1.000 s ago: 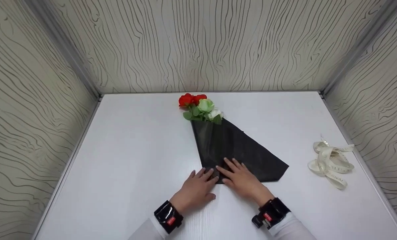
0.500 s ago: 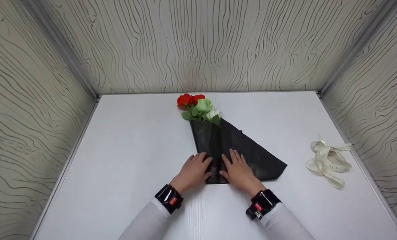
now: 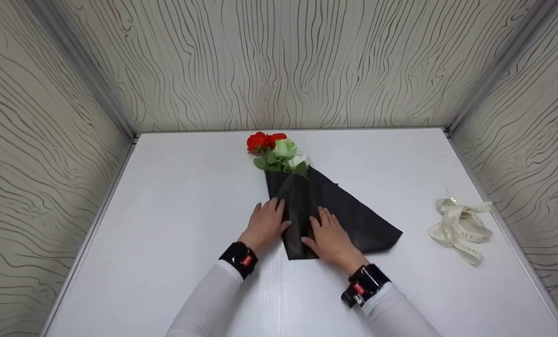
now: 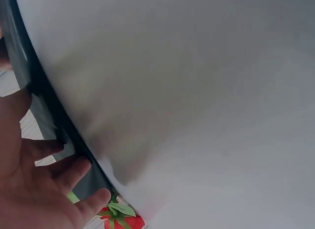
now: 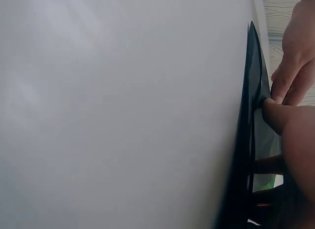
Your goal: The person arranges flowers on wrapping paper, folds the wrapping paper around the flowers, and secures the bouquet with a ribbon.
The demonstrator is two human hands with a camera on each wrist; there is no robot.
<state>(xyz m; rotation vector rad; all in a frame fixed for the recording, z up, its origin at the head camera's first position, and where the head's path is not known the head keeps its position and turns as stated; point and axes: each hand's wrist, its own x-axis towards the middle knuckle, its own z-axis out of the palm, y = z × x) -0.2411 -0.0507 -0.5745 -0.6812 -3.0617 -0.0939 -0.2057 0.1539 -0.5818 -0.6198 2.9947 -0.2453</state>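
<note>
Wrap (image 3: 361,217): black sheet lying on the desk (image 3: 176,210) under both hands, its right side flaring to a blunt corner.
Flowers (image 3: 285,148): red, pale green and white heads with leaves, poking out of the wrap's far end.
Left hand (image 3: 265,225): fingers nearly straight, a little parted, resting on the wrap's left side; no grip shows.
Right hand (image 3: 333,241): spread, thumb apart, lying on the wrap's near part, right of the other hand; no grip shows here either.
Feel: the wrap is probably light, thin and pliable, slightly slick, apt to crease or spring up; petals look soft and easily bent.
Hold: best by the free right corner or an edge, the near end pinned with a flat palm; avoid the heads.
Hidden: the stems and the wrap's underside; the right wrist view leaves its fingers too dark to judge, and the left one cuts off most flowers.
Ribbon (image 3: 464,229): loose cream coils on the desk's right; lettering mostly unreadable.
</note>
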